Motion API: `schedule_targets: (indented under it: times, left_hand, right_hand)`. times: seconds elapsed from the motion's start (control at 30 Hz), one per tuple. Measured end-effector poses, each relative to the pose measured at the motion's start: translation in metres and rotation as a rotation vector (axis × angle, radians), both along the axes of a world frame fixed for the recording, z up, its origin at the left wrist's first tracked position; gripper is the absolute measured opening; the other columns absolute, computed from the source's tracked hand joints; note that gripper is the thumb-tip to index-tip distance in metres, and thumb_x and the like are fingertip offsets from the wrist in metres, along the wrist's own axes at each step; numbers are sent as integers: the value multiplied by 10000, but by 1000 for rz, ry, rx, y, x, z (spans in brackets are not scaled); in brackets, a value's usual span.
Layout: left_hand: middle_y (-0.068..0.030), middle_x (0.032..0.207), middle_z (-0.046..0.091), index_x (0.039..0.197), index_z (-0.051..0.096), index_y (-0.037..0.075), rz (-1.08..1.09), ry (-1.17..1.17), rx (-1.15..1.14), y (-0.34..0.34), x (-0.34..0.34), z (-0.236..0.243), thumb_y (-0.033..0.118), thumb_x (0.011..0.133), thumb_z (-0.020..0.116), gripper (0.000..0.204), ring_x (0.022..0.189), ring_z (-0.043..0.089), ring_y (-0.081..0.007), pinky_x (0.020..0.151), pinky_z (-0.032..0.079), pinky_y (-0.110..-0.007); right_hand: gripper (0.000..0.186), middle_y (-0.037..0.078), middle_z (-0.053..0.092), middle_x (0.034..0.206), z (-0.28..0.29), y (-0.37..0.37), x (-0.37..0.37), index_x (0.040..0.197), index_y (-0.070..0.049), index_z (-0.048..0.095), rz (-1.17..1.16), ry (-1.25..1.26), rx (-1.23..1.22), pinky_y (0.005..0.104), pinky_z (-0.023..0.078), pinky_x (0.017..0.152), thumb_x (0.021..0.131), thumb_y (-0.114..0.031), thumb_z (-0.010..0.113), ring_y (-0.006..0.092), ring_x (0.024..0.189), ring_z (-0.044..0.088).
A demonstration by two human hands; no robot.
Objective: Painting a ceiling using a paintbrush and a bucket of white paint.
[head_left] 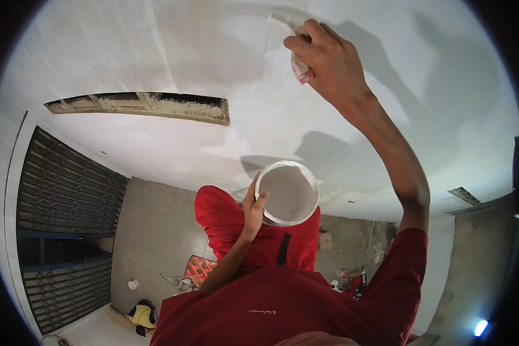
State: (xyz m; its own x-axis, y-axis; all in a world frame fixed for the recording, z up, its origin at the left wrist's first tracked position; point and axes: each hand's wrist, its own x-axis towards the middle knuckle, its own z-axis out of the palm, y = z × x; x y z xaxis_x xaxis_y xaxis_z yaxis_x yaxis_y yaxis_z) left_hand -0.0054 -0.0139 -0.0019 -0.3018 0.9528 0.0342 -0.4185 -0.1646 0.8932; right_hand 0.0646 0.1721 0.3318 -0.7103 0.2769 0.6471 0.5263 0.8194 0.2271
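Note:
High on the white wall (pixel 225 69), my right hand (pixel 326 57) is closed round the handle of a paintbrush (pixel 279 18), whose pale bristle end lies against the wall at the top of the view, casting a shadow. My left hand (pixel 254 205) grips the left side of a round white bucket (pixel 287 193), held low in front of me over my red-clad legs. The bucket holds a pale grey-white liquid, and its rim is smeared white. Left of my right arm, a long rough recess (pixel 155 106) is cut into the wall.
A metal lattice gate (pixel 66 179) stands at the left. On the tiled floor (pixel 144 225) far below lie a small white container (pixel 133 284), a red patterned mat (pixel 199 271), a yellow-and-black bundle (pixel 143 316) and assorted items at the right. A lit lamp (pixel 481 327) shows at lower right.

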Motion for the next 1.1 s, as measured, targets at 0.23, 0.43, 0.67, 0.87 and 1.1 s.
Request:
schedule_targets:
  times: [0.23, 0.43, 0.67, 0.87, 1.1]
  left_hand:
    - [-156, 1404, 488, 1433, 387, -38, -4, 28, 27, 3, 3, 8, 17, 897, 527, 557, 1278, 469, -213, 1086, 335, -325]
    - [-147, 1390, 503, 1436, 391, -28, 9, 7, -18, -2, 2, 8, -8, 895, 520, 556, 1266, 481, -202, 1076, 345, -312]
    - [-151, 1404, 487, 1436, 386, -34, 2, -14, -3, 0, -1, 5, -9, 904, 518, 549, 1281, 467, -205, 1088, 337, -325]
    - [-150, 1404, 487, 1435, 384, -39, 28, 34, 25, 2, -1, -3, -10, 892, 529, 562, 1284, 463, -208, 1092, 331, -327]
    - [-144, 1386, 503, 1439, 391, -23, 16, 47, 8, 0, 0, 3, -18, 885, 517, 568, 1254, 486, -196, 1066, 358, -317]
  right_hand:
    - [195, 226, 571, 1069, -126, 17, -5, 827, 0, 631, -60, -243, 247, 312, 558, 734, 686, -131, 659, 299, 897, 607]
    - [121, 120, 578, 882, -184, 15, -4, 866, -80, 643, 9, -328, -364, 371, 534, 690, 750, -111, 656, 253, 838, 624]
    - [198, 60, 573, 870, -29, 11, -7, 932, -113, 657, 5, 1, -14, 368, 529, 667, 743, -53, 660, 224, 805, 617]
    - [191, 111, 538, 983, -97, 18, -10, 881, -103, 620, -124, -132, 282, 330, 544, 709, 692, -85, 645, 250, 888, 611]
    - [134, 123, 554, 888, -206, 21, -1, 811, -88, 623, 86, -244, -335, 378, 543, 683, 698, -102, 693, 283, 834, 603]
